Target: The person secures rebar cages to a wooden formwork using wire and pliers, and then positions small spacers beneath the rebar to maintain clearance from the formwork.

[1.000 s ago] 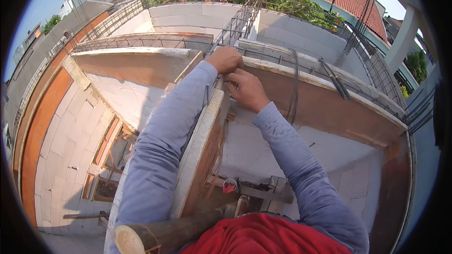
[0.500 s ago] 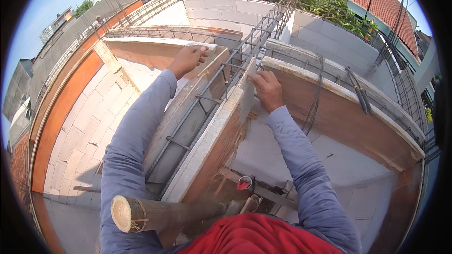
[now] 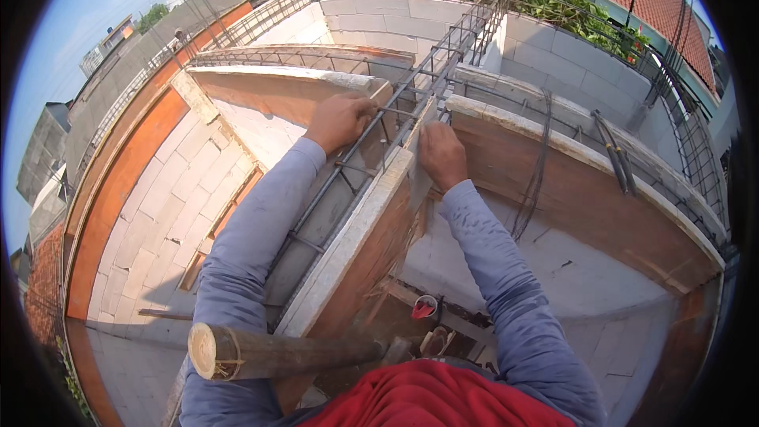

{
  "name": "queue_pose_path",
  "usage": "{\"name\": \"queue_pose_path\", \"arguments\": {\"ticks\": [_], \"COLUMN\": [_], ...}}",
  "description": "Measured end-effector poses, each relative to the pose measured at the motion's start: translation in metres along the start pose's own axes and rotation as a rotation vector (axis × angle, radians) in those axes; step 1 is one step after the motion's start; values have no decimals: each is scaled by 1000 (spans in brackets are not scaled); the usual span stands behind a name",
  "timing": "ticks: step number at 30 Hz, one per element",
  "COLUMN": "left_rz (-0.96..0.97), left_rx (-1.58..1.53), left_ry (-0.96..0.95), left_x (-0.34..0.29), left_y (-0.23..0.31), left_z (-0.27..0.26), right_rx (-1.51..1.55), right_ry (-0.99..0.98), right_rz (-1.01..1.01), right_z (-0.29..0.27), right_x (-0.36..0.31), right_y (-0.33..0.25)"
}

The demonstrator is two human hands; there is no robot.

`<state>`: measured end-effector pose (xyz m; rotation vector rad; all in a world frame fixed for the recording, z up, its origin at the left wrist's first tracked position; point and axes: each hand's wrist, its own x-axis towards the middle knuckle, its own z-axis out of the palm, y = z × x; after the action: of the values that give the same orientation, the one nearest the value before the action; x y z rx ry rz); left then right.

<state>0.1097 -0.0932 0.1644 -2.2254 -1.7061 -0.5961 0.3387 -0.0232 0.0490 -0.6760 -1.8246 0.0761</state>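
My left hand (image 3: 341,121) is closed, its fingers curled at the steel rebar cage (image 3: 340,170) near the end of a whitish-topped formwork board (image 3: 277,75). What its fingertips hold, if anything, is hidden. Across the cage, my right hand (image 3: 443,155) grips the far end of the near formwork panel, at a thin grey board (image 3: 421,160); its fingers are bent over the edge and its thumb is hidden. The near panel (image 3: 348,241) runs from there toward me, brown-faced with a pale, cement-crusted top edge. The cage lies between this panel and another on its left.
A cut bamboo pole (image 3: 277,354) juts out in front of me. Long-handled pincers (image 3: 615,154) and a hanging bundle of thin wire (image 3: 539,166) rest on the right formwork (image 3: 585,198). Below is a cup (image 3: 424,307) with something red inside. Block walls (image 3: 150,213) stand around.
My left hand has moved right and down, from above the left boards to the rebar cage. My right hand has shifted slightly down and left, staying at the panel's end.
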Motion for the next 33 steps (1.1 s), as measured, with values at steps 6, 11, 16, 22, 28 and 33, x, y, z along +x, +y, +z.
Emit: {"name": "queue_pose_path", "arguments": {"ticks": [6, 11, 16, 22, 28, 33], "left_rz": [32, -2, -145, -102, 159, 113], "left_rx": [-122, -127, -254, -236, -160, -244], "left_ry": [-14, 39, 26, 110, 51, -60], "left_x": [1, -7, 13, -18, 10, 11], "left_y": [-15, -15, 21, -21, 24, 34], "left_z": [0, -3, -8, -10, -2, -15], "right_rx": [55, 283, 950, 295, -883, -1115], "right_ry": [-121, -87, -98, -149, 175, -203], "right_rz": [323, 572, 1119, 668, 312, 508], "right_z": [0, 9, 26, -90, -293, -314], "right_x": [2, 1, 11, 32, 47, 32], "right_y": [-29, -41, 20, -58, 40, 93]}}
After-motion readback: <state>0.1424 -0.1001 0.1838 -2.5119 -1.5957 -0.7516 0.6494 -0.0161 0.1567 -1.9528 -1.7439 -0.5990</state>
